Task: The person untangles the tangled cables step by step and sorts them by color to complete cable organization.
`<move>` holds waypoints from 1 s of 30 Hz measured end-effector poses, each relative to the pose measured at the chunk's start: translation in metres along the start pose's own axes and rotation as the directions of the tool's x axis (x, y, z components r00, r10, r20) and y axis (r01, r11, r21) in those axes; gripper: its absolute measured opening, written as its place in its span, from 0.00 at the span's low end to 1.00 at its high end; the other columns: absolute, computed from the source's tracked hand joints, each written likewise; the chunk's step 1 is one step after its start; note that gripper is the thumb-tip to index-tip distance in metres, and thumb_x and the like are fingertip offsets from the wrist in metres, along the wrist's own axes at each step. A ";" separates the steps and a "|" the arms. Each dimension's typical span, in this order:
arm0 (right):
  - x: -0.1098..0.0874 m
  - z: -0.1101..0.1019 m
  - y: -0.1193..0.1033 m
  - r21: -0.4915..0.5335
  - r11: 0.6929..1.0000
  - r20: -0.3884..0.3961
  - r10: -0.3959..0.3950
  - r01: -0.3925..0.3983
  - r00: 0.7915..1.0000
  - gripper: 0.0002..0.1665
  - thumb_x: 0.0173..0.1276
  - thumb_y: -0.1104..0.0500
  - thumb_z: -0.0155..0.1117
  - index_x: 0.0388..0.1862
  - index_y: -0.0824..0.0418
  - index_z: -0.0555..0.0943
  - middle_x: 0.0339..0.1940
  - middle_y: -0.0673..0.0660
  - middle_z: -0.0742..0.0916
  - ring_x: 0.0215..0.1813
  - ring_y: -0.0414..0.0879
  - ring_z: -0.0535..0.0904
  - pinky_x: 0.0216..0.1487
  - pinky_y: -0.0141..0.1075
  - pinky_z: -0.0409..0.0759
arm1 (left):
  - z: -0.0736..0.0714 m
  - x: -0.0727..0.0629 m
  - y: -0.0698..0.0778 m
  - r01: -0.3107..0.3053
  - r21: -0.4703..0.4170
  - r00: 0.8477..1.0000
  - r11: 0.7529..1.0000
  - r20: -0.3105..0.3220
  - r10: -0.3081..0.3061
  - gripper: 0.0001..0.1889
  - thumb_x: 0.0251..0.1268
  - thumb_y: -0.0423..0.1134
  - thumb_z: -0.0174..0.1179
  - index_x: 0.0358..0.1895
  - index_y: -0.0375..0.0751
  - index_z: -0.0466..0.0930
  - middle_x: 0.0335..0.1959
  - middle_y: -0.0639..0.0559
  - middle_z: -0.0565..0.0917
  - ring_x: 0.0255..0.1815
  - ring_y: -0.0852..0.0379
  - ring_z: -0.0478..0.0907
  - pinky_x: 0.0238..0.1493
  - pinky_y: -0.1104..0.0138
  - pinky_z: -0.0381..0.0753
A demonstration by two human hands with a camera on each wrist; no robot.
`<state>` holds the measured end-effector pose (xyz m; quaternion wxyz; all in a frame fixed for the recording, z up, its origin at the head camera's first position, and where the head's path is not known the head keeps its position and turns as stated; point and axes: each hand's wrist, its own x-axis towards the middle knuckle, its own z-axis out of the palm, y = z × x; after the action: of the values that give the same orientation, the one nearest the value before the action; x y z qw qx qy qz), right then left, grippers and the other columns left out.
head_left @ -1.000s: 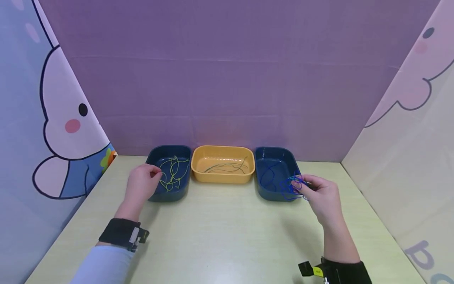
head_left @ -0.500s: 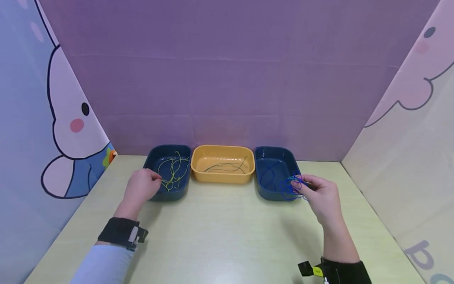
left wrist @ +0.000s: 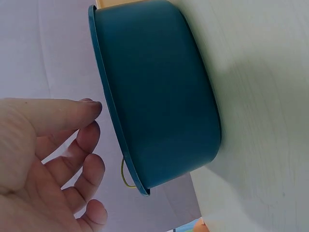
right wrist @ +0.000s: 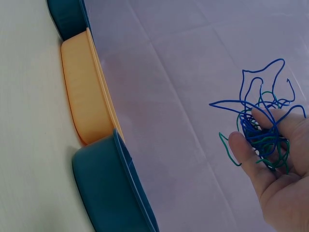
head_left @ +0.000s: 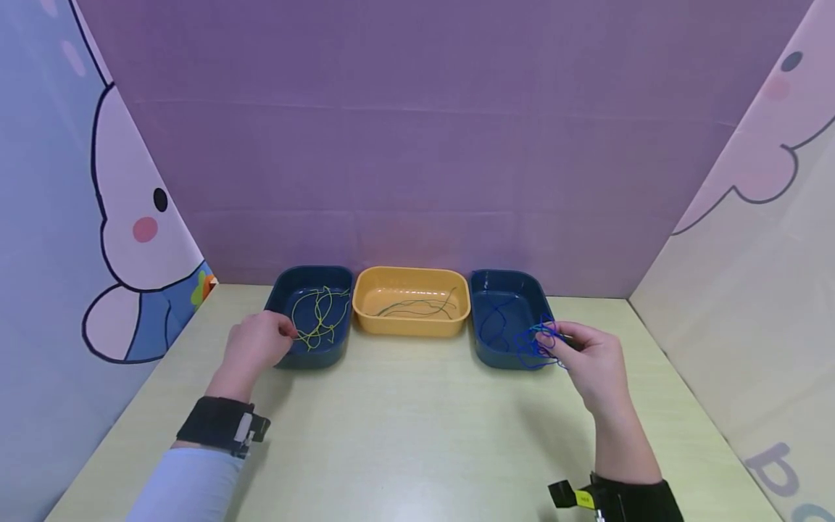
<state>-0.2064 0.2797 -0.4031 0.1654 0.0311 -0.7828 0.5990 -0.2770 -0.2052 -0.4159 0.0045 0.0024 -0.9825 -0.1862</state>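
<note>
In the head view my left hand (head_left: 257, 342) is at the near left edge of the left dark blue bin (head_left: 335, 354), thumb and index fingertips pinched together at the end of a tangled yellow-green wire (head_left: 320, 312). The left wrist view shows those fingertips at the rim, with one loop of yellow-green wire (left wrist: 124, 176) rising past it. My right hand (head_left: 593, 362) holds a bundle of blue wires (right wrist: 260, 121) between thumb and fingers, with green wires (right wrist: 223, 140) tangled among them. It is over the near right corner of the right dark blue bin (head_left: 483, 355).
Between the two blue bins stands a yellow bin (head_left: 411, 328) with several thin greenish wires (head_left: 417, 304) in it. A few blue wires (head_left: 496, 322) lie in the right bin. The bins stand side by side on a pale wooden table (head_left: 404, 420) before a purple backdrop (head_left: 417, 145).
The yellow-green wire has shifted in the left bin, an end rising and then dropping, while my left hand moves slightly left and down. My right hand stays still with its bundle.
</note>
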 end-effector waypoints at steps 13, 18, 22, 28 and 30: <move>-0.001 0.000 -0.001 -0.012 1.000 0.003 0.011 -0.011 1.000 0.20 0.61 0.55 0.71 0.46 0.69 0.84 0.35 0.44 0.89 0.35 0.37 0.87 0.41 0.28 0.83 | -0.011 -0.003 0.010 -0.064 -0.174 0.983 0.983 -0.183 0.031 0.32 0.62 0.59 0.61 0.63 0.42 0.72 0.63 0.35 0.73 0.61 0.36 0.70 0.58 0.40 0.72; 0.000 0.001 -0.001 0.006 1.000 -0.002 -0.012 0.012 1.000 0.20 0.60 0.57 0.72 0.45 0.70 0.84 0.34 0.43 0.88 0.35 0.37 0.87 0.40 0.29 0.84 | -0.020 -0.009 0.029 -0.161 -0.297 0.963 0.941 -0.258 0.083 0.46 0.53 0.70 0.61 0.71 0.46 0.63 0.73 0.40 0.62 0.72 0.36 0.58 0.67 0.37 0.61; 0.000 0.003 -0.001 0.037 0.999 -0.011 -0.026 0.026 1.000 0.19 0.59 0.59 0.72 0.45 0.71 0.83 0.36 0.42 0.88 0.35 0.37 0.87 0.40 0.30 0.84 | -0.025 -0.018 0.045 -0.241 -0.382 0.945 0.892 -0.301 0.127 0.48 0.51 0.67 0.65 0.74 0.51 0.58 0.76 0.46 0.59 0.74 0.39 0.57 0.68 0.37 0.59; 0.000 0.004 -0.001 0.052 0.998 -0.019 -0.028 0.029 0.999 0.19 0.59 0.59 0.73 0.44 0.71 0.83 0.36 0.44 0.87 0.35 0.37 0.87 0.40 0.29 0.84 | -0.027 -0.034 0.061 -0.349 -0.522 0.922 0.779 -0.339 0.186 0.47 0.53 0.57 0.70 0.75 0.56 0.55 0.76 0.52 0.59 0.76 0.47 0.57 0.72 0.45 0.58; 0.000 0.005 0.000 0.061 0.998 -0.017 -0.026 0.027 1.000 0.19 0.59 0.59 0.73 0.44 0.71 0.82 0.36 0.44 0.87 0.36 0.38 0.87 0.41 0.30 0.84 | -0.024 -0.039 0.064 -0.364 -0.558 0.920 0.745 -0.341 0.194 0.47 0.53 0.55 0.71 0.75 0.57 0.55 0.76 0.54 0.60 0.76 0.50 0.57 0.73 0.47 0.57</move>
<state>-0.2074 0.2753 -0.4042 0.1789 0.0417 -0.7623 0.6206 -0.2384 -0.1546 -0.3707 0.1623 -0.1231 -0.8482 -0.4889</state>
